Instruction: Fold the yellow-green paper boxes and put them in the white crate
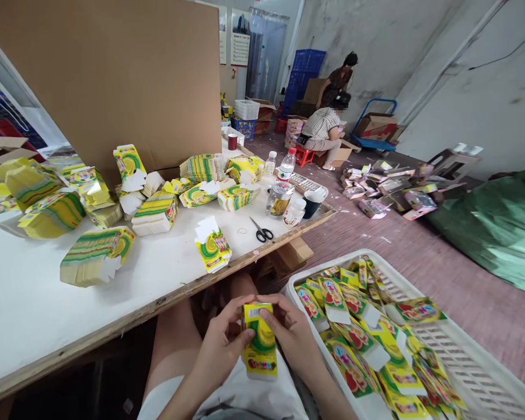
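Observation:
Both hands hold one small yellow carton (pixel 259 341) upright over my lap, below the table's front edge. My left hand (pixel 221 344) grips its left side, thumb pressed near the top flap. My right hand (pixel 292 332) closes on its right side and top, fingers on the folded end. To the right stands a white plastic crate (pixel 459 356) with several folded yellow cartons lying in it. On the white table (pixel 35 303) lie stacks of flat carton blanks, the nearest stack (pixel 213 249) just above my hands, another (pixel 96 255) at the left.
Black scissors (pixel 261 232), a jar (pixel 279 199), bottles and a dark cup (pixel 312 204) sit at the table's right end. A big cardboard sheet (pixel 114 76) stands behind. Two people sit and bend at the far wall. Loose boxes (pixel 389 189) and a green tarp (pixel 499 227) lie on the floor.

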`<state>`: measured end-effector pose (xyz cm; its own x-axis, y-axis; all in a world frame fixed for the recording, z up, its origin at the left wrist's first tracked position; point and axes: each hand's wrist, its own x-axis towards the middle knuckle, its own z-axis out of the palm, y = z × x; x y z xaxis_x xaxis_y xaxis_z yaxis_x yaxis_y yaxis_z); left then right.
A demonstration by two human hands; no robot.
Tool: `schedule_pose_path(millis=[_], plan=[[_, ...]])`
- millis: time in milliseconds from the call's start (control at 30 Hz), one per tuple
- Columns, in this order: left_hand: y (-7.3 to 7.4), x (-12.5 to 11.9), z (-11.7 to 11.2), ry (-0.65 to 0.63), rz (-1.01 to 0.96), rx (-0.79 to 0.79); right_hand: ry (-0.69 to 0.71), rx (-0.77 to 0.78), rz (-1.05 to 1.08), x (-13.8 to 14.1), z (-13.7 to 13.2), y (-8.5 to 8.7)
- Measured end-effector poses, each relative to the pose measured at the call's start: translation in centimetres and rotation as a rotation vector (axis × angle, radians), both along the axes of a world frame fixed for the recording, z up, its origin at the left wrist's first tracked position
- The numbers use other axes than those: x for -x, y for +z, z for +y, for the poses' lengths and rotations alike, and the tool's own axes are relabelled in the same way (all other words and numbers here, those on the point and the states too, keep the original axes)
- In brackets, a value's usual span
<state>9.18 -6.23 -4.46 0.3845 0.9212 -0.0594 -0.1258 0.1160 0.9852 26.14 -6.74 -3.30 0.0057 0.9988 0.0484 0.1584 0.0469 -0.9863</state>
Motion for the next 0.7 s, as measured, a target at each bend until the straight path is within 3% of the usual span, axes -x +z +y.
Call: schedule_pose_path(millis=[67,200,300,367,500,600,700], plan=[[-0.3,-0.1,0.4,0.010,0.025,-0.062,-0.105,-0.060,-0.218,-2.7,-0.2,0.9],[-1.3,1.9,1.7,0.168,0.169,-0.152,-0.480,-0.196,-0.822,-10.4,-0.6,1.8],[-2.8,3.9,2.2,0.290,0.243,-0.113,-0.436,-0.160,-0.792,-13.6,1.0,0.7],[-4.1,4.9,1.9,0.315,0.255,-0.095,-0.406,-0.091,-0.691,-13.8,3.9,-0.4],[-6.2,6.5,0.5,0.247,0.243,-0.084,-0.595,-0.064,-0.678,-12.3,13.0,-1.9],[-6.8,8.3,-0.4,0.297,0.208,-0.083,-0.711,-0.025,-0.642,-11.2,19.0,-1.6],[-6.6,9.9,-0.8,0.360,0.186,-0.058,-0.742,-0.025,-0.584,-10.2,21.7,-0.4]])
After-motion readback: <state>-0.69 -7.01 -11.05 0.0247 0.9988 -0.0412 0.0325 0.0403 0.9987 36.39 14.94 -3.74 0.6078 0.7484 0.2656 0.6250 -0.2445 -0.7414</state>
